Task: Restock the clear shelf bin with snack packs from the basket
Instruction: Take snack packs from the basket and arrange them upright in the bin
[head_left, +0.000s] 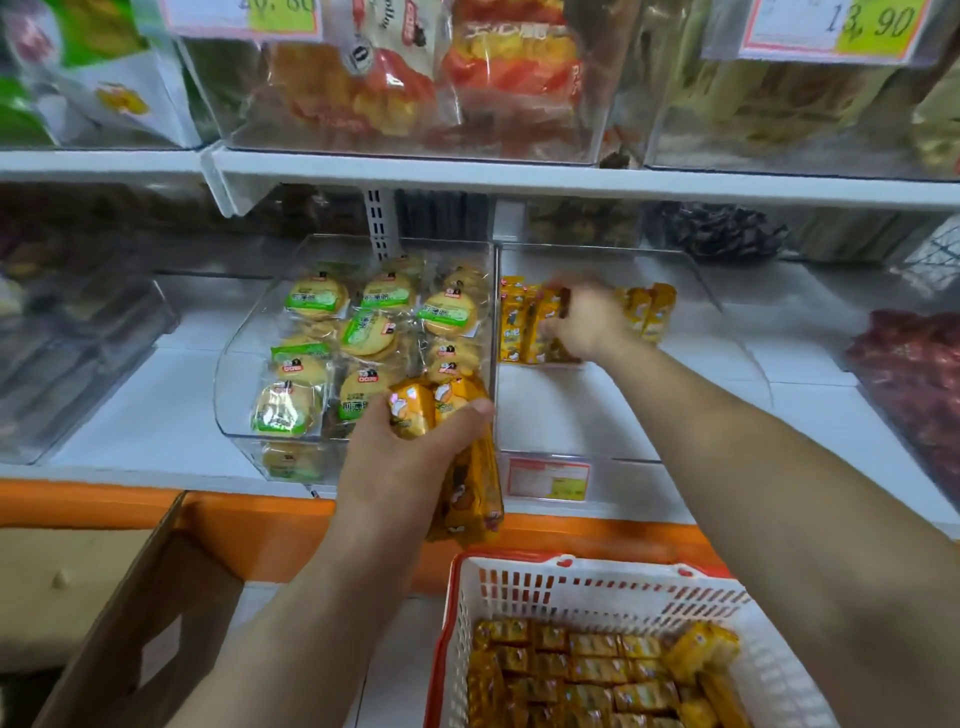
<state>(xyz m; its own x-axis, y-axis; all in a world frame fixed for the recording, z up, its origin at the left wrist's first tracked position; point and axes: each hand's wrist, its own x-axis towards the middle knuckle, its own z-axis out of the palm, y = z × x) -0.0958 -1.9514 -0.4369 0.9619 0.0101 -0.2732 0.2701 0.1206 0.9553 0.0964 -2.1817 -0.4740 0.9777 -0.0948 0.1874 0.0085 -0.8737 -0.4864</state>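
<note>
Right hand sets yellow snack packs upright at the clear bin's back; its grip is too blurred to tell. Left hand clutches a spare bunch above the basket; best keep rows tight

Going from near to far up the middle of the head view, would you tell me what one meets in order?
White basket of snack packs → left hand gripping a bundle of orange packs → price tag on the clear bin's front → right hand among packs at the back → upper shelf edge.
</note>
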